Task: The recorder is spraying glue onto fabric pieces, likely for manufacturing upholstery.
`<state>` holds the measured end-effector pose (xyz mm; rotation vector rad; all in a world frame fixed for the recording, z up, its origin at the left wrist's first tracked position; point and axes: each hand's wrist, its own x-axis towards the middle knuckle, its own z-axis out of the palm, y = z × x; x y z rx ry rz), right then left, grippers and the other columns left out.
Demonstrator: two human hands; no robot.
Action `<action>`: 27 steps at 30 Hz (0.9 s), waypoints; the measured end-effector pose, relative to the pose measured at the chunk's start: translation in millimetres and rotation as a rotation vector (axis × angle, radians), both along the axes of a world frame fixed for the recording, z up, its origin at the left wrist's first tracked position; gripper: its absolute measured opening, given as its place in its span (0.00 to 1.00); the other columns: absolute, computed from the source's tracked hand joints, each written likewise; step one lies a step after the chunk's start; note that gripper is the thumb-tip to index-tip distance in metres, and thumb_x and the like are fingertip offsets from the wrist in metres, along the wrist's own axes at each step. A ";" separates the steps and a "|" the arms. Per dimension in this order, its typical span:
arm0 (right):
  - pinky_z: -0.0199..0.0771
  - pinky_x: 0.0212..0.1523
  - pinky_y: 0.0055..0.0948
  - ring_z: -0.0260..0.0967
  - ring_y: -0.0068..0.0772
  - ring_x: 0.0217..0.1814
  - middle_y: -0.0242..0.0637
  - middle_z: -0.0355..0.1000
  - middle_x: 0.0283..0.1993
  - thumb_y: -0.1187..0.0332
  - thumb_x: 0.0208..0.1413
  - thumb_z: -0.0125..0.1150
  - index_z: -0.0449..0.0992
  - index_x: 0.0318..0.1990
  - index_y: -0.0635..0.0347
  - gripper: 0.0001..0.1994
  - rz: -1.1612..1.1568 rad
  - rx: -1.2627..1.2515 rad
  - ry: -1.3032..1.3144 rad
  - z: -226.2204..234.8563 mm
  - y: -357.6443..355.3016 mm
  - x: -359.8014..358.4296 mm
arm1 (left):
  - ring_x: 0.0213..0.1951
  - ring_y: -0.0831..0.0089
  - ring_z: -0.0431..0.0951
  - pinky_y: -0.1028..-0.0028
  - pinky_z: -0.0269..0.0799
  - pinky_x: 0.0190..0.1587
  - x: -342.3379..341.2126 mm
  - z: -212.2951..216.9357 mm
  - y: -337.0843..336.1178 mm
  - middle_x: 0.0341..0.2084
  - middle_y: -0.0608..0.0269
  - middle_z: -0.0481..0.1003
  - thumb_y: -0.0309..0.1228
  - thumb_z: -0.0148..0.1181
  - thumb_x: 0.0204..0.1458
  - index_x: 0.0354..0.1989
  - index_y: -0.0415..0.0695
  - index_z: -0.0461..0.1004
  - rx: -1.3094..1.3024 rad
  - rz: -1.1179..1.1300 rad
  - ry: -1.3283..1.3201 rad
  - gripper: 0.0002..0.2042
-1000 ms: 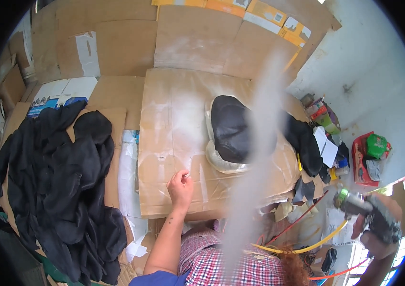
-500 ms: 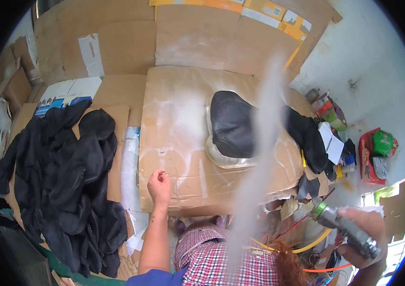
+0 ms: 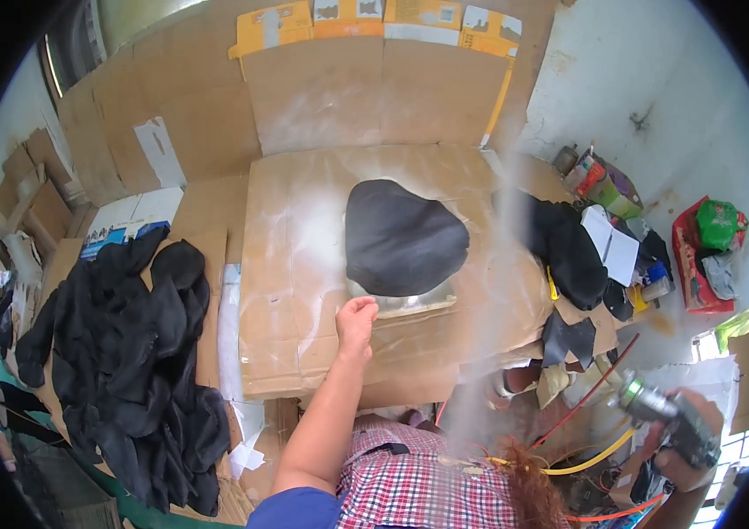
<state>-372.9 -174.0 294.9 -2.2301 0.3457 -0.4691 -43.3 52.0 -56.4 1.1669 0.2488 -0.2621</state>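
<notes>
A black, leather-like sheet (image 3: 405, 238) with rounded edges lies on a pale, whitish block (image 3: 410, 305) at the middle of the cardboard-covered table (image 3: 295, 344). My left hand (image 3: 356, 326) is at the block's lower left corner. Its fingers are pinched together; what is between them, if anything, is too small to make out. At the lower right my right hand (image 3: 687, 441) grips a grey spray gun (image 3: 670, 419) with a bright green ring at its front. The gun is held well away from the black sheet, beside the table.
Black padded pieces (image 3: 137, 353) are heaped at left; more black fabric (image 3: 564, 251) lies at the table's right. Cardboard panels (image 3: 313, 93) stand behind. Yellow and orange hoses (image 3: 590, 467) run below right. A pale blurred streak crosses the view. A red bag (image 3: 700, 264) sits by the wall.
My left hand has moved up and right to the block's corner. The black sheet now lies differently over the block, whose left side is covered. The view has shifted.
</notes>
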 end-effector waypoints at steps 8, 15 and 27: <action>0.70 0.21 0.22 0.71 0.29 0.19 0.36 0.68 0.20 0.62 0.35 0.70 0.62 0.48 0.70 0.33 0.485 0.044 -0.083 -13.9 -76.9 29.7 | 0.26 0.80 0.69 0.80 0.64 0.30 -2.3 23.2 -58.8 0.23 0.70 0.72 0.25 0.62 0.43 0.28 0.44 0.72 -0.062 0.186 0.179 0.05; 0.69 0.25 0.21 0.68 0.25 0.22 0.38 0.70 0.24 0.66 0.37 0.68 0.60 0.54 0.71 0.35 0.160 0.271 -0.106 -17.3 -135.4 43.3 | 0.25 0.76 0.70 0.74 0.61 0.29 -0.9 29.8 -79.5 0.22 0.69 0.71 0.30 0.62 0.41 0.29 0.46 0.71 -0.062 0.371 0.325 0.08; 0.72 0.30 0.27 0.70 0.29 0.25 0.39 0.70 0.26 0.59 0.37 0.69 0.56 0.58 0.71 0.41 0.240 0.427 -0.055 -47.5 -95.8 94.0 | 0.31 0.69 0.70 0.64 0.67 0.35 -13.5 76.1 -26.3 0.29 0.66 0.70 0.32 0.52 0.43 0.31 0.47 0.69 -0.407 0.444 0.233 0.06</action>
